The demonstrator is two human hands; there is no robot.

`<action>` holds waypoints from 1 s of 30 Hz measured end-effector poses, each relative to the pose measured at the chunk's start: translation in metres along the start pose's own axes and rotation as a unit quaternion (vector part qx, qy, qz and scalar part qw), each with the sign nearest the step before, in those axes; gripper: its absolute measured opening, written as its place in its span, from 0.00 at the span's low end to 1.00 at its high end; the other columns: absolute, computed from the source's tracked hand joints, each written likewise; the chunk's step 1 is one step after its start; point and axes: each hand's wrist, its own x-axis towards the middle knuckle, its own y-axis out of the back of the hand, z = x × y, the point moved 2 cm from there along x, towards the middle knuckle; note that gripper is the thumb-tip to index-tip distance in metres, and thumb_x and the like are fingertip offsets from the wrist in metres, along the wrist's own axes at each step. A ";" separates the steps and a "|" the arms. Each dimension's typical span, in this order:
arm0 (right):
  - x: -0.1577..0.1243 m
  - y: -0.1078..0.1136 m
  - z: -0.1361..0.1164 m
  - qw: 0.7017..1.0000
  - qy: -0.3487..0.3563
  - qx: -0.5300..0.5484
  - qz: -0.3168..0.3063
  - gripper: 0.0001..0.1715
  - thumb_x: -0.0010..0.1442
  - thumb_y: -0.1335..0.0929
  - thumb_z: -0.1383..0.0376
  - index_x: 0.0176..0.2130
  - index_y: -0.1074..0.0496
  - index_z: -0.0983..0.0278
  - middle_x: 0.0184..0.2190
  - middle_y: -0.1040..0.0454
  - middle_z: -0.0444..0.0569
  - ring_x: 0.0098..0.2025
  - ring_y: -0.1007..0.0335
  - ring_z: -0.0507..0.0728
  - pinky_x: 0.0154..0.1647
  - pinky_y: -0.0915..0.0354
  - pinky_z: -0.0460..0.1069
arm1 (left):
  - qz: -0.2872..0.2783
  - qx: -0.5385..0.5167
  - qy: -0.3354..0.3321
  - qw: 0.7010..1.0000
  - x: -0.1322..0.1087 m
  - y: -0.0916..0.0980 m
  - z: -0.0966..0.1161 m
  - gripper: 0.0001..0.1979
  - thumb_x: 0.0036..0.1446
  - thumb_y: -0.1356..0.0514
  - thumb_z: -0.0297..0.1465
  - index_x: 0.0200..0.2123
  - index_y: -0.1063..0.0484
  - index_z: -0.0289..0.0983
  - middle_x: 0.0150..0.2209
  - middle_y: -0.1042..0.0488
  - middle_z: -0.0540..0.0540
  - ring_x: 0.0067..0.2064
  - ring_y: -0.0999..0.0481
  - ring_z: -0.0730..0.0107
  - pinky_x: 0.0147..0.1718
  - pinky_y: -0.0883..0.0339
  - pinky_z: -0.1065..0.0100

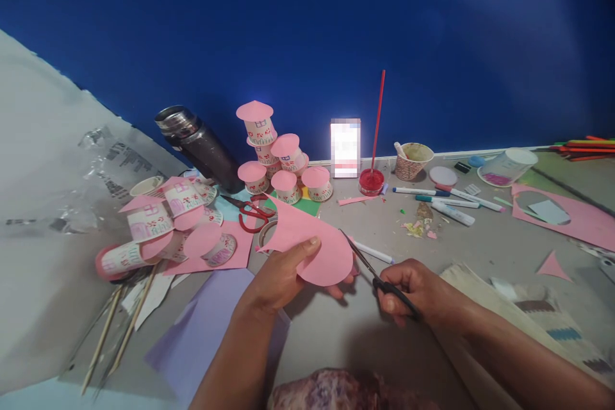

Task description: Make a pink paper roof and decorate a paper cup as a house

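Observation:
My left hand [288, 272] grips a sheet of pink paper [321, 262], thumb on top and fingers beneath. The paper's near right side is cut to a rounded edge, while its far left end runs to points. In my right hand [413, 295] is a pair of black-handled scissors [384, 283], fingers wrapped around the handles. The blades meet the paper's right edge; how wide they stand apart is hard to see. Behind the paper stands a stack of decorated paper cups [287, 189] with pink cone roofs. A roll of tape [266, 236] is partly covered by the paper.
More roofed cups [185, 218] lie in a heap at left, near a dark flask [196, 141] and red-handled scissors [254, 214]. A lit phone [345, 148] leans on the blue wall. Markers [451, 202], a paper cup [412, 163] and pink scraps [555, 267] lie to the right.

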 end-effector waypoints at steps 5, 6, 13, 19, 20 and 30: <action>-0.001 0.000 0.001 1.000 0.002 0.003 0.008 0.24 0.50 0.24 0.47 0.23 0.30 0.63 0.16 0.30 0.43 0.22 0.40 0.50 0.25 0.46 0.46 | -0.001 -0.009 0.006 1.000 0.000 0.000 0.002 0.23 0.67 0.41 0.43 0.41 0.16 0.28 0.35 0.15 0.32 0.33 0.15 0.50 0.31 0.21 0.60; -0.001 0.000 0.000 1.000 0.000 0.004 0.010 0.25 0.50 0.24 0.47 0.23 0.30 0.63 0.16 0.30 0.43 0.22 0.40 0.50 0.25 0.47 0.46 | -0.001 -0.011 0.007 1.000 -0.001 -0.001 0.003 0.21 0.67 0.40 0.42 0.41 0.15 0.30 0.35 0.15 0.32 0.33 0.15 0.50 0.30 0.21 0.60; -0.002 0.003 -0.004 0.998 -0.024 0.005 0.056 0.29 0.47 0.22 0.44 0.21 0.33 0.62 0.15 0.30 0.43 0.19 0.41 0.49 0.22 0.47 0.45 | -0.012 -0.020 0.005 1.000 0.001 -0.002 0.006 0.21 0.64 0.38 0.43 0.39 0.16 0.29 0.36 0.15 0.31 0.33 0.15 0.50 0.28 0.21 0.61; -0.001 0.007 -0.007 0.986 0.059 0.068 0.143 0.29 0.44 0.20 0.46 0.35 0.23 0.65 0.28 0.23 0.47 0.28 0.33 0.52 0.28 0.38 0.47 | -0.016 0.093 0.042 0.995 0.002 -0.002 -0.009 0.21 0.65 0.41 0.39 0.35 0.15 0.29 0.30 0.16 0.34 0.30 0.17 0.54 0.35 0.22 0.59; -0.001 0.007 -0.007 0.982 0.075 0.083 0.152 0.30 0.44 0.19 0.48 0.38 0.22 0.65 0.31 0.22 0.48 0.30 0.31 0.53 0.30 0.36 0.47 | -0.009 0.132 0.057 0.990 0.001 -0.002 -0.011 0.21 0.65 0.41 0.39 0.31 0.15 0.30 0.28 0.16 0.35 0.31 0.18 0.54 0.37 0.23 0.60; 0.001 -0.001 -0.005 0.962 0.119 0.147 0.196 0.24 0.42 0.17 0.55 0.30 0.25 0.66 0.26 0.29 0.42 0.28 0.37 0.50 0.30 0.40 0.46 | 0.035 0.157 0.018 0.987 0.011 -0.031 -0.019 0.14 0.55 0.31 0.40 0.29 0.19 0.33 0.25 0.21 0.43 0.24 0.24 0.64 0.23 0.28 0.67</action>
